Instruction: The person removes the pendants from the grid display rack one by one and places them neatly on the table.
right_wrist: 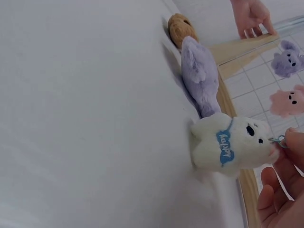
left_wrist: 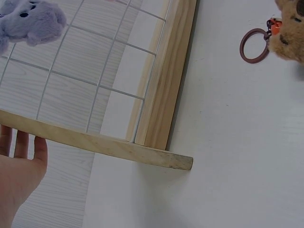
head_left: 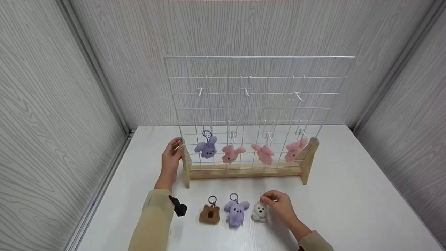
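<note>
From my end the head view arrives evenly and softly lit, seemingly from above, with the smooth white tabletop (head_left: 359,209) bright, faint shadows pooling beside the fluffy lavender rabbit-eared plush keychain (head_left: 236,213), and the grey wood-grain panel walls (head_left: 41,104) leaning outward toward the frame's edges. My left wrist feed is greyer but fairly crisp, with a blurry-edged shadow spreading below the pale wooden end post (left_wrist: 95,142). The right wrist feed looks dimmest to me, bluish, with weak glare streaking its lower-left corner and the fuzzy brown plush keychain (right_wrist: 182,30) softly rendered, while the blue lettering on the white plush bear keychain (right_wrist: 242,152) stands out clearly.
</note>
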Demonstrator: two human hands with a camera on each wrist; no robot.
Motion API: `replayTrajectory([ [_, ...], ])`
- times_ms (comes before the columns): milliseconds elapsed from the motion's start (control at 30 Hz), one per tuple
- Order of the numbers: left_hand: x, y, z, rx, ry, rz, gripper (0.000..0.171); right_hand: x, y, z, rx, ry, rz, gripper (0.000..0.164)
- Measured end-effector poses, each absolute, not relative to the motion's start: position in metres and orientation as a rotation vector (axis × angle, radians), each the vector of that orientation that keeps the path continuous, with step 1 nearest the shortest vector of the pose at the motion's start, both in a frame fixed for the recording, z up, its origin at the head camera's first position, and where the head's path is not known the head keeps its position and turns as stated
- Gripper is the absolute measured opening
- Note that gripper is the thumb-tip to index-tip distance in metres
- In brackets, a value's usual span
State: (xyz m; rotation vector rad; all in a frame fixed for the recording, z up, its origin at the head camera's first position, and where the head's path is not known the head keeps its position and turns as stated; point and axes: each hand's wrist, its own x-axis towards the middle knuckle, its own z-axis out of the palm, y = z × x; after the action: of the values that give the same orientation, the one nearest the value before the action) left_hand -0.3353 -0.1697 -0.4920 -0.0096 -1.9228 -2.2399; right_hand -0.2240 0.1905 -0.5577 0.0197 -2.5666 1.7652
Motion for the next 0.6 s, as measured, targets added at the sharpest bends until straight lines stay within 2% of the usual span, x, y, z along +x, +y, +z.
replayTrajectory([
  [67,-0.337,-0.170,-0.494,-0.009,-1.921,-2.230,0.038,-0.232,0.194,-0.571,0.012,-2.575,1.752,0.012],
  [367,-0.336,-0.168,-0.494,-0.005,-1.937,-2.222,0.037,-0.237,0.193,-0.584,-0.016,-2.571,1.761,0.007],
  [600,-0.337,-0.169,-0.493,0.009,-1.930,-2.230,0.037,-0.239,0.194,-0.590,0.086,-2.575,1.782,0.012],
])
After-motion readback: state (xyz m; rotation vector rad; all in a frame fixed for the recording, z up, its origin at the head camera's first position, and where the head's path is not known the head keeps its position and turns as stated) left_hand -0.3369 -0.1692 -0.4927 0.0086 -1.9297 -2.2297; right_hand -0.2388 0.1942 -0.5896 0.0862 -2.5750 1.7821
